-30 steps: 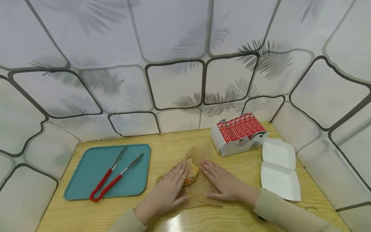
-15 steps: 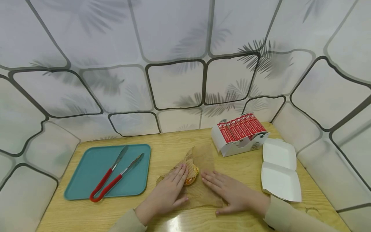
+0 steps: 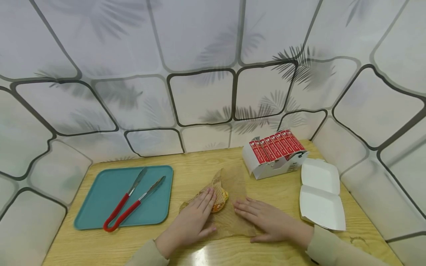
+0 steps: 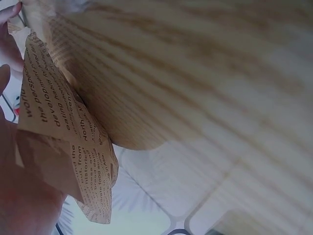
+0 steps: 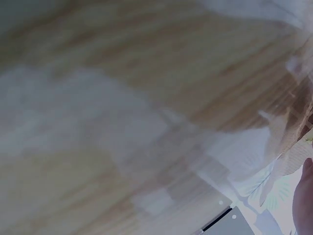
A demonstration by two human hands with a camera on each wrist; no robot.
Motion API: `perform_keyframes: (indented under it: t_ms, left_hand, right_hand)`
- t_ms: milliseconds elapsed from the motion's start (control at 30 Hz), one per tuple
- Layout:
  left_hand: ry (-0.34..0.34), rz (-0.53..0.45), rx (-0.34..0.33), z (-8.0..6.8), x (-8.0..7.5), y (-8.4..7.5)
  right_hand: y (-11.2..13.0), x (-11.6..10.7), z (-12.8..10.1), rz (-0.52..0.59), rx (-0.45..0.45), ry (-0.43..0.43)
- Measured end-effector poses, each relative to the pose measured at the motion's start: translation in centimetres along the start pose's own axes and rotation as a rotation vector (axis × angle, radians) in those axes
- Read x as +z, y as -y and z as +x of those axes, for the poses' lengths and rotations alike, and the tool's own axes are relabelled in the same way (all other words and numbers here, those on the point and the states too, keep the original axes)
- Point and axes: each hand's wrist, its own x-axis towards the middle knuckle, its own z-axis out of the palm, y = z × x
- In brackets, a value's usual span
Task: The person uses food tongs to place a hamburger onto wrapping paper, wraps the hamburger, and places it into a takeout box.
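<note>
A burger [image 3: 220, 204] lies partly covered by brown printed wrapping paper [image 3: 233, 179], its orange and yellow right side showing in the head view. My left hand [image 3: 190, 223] rests on the folded paper over the burger, fingers straight and thumb spread. To the right of the burger, my right hand [image 3: 271, 222] lies with straight fingers touching the flat part of the sheet. In the left wrist view, folded paper [image 4: 63, 107] with printed text stands up beside the hand [image 4: 27, 196]. Only an edge of the right hand [image 5: 304, 198] appears in its wrist view.
On the left, red-handled tongs [image 3: 120, 210] lie across a teal tray [image 3: 96, 195]. A white carton [image 3: 271, 170] holding several red packets stands at the back right. An open white clamshell box [image 3: 322, 207] lies near the right wall.
My right hand has slid right and slightly toward me across the paper, away from the burger. My left hand stays on the wrapped burger.
</note>
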Motion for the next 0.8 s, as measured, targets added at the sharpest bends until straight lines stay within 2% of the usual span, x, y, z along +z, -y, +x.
perform_keyframes:
  t_ms: [167,500,800]
  left_hand:
    - [0.006,0.011,0.001,0.0,0.2,0.1]
    - [-0.014,0.022,0.005,0.0,0.3,0.0]
    - [-0.031,0.039,0.017,-0.1,0.3,0.0]
  right_hand:
    - [-0.3,0.2,0.2,-0.001,-0.03,-0.04]
    - [-1.3,0.0,0.4,-0.007,-0.12,-0.205]
    - [-1.8,0.1,0.5,0.064,-0.158,-0.414]
